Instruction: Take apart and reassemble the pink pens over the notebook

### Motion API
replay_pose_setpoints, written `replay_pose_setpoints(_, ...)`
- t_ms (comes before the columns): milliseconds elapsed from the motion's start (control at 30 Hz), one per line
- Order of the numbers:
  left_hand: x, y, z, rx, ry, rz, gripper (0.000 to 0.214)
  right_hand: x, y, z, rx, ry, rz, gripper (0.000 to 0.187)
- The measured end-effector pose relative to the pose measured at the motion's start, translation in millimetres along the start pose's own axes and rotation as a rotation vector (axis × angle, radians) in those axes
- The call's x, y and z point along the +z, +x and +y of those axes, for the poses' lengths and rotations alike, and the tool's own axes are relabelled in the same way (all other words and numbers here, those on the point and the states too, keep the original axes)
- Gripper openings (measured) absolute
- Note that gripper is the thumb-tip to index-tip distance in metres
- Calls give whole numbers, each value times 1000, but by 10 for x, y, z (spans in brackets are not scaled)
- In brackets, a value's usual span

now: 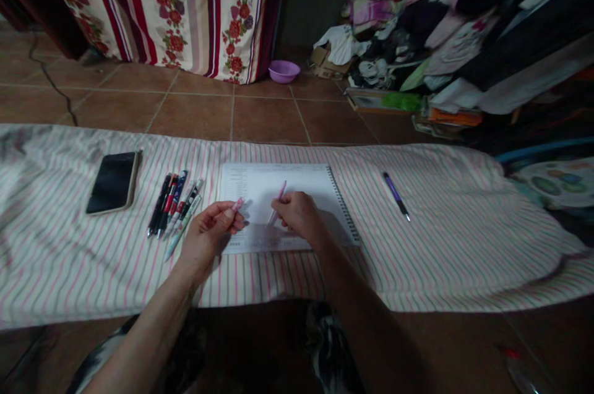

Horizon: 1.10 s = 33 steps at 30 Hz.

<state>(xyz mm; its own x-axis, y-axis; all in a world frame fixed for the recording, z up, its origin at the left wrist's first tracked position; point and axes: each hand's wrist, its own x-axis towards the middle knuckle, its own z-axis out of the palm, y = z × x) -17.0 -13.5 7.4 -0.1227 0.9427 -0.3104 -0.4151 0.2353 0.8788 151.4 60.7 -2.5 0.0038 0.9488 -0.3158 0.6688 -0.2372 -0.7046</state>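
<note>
My left hand pinches a short pink pen cap over the left side of a spiral-bound notebook. In my right hand is a slim pink pen, held tilted above the white page. The notebook lies flat, its black spiral binding on the right. Just left of my left hand, several pens lie side by side in a loose bunch. A purple and black pen rests alone to the right of the notebook.
A striped cloth covers the long low surface. A phone lies at its left. Beyond, on the tiled floor, are a purple basin, a floral curtain, a cardboard box and piled clothes.
</note>
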Motion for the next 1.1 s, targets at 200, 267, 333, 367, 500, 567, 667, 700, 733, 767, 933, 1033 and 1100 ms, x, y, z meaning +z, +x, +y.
replay_pose_setpoints(200,21,0,-16,-25,-14,-32,28,-136,-61,-58,-26,385,-60,18)
replay_pose_setpoints(267,41,-7,-33,-31,-27,-49,27,-178,-94,-106,-41,580,-68,17)
replay_pose_setpoints(333,60,-6,-62,-37,-32,-62,27,-204,-117,-146,-47,729,-50,18)
replay_pose_setpoints(367,67,-2,-80,-39,-29,-66,26,-211,-125,-161,-48,787,-36,18)
replay_pose_setpoints(500,97,25,-147,-45,-1,-72,25,-228,-146,-195,-66,923,35,20)
replay_pose_setpoints(567,120,35,-162,-51,5,-74,25,-230,-161,-201,-98,940,51,21)
replay_pose_setpoints(667,163,38,-167,-59,0,-78,26,-216,-188,-205,-148,936,39,22)
replay_pose_setpoints(700,175,36,-168,-59,-3,-75,26,-208,-196,-206,-160,933,38,23)
replay_pose_setpoints(733,185,34,-172,-61,0,-76,25,-200,-202,-207,-170,931,44,23)
replay_pose_setpoints(767,193,32,-178,-61,0,-77,25,-193,-206,-207,-179,929,52,23)
replay_pose_setpoints(933,204,25,-213,-55,-13,-104,22,-189,-211,-204,-217,921,106,24)
replay_pose_setpoints(1033,210,18,-209,-57,-7,-97,22,-185,-209,-196,-249,897,115,24)
replay_pose_setpoints(1100,217,11,-193,-65,-1,-80,23,-168,-206,-190,-271,884,118,24)
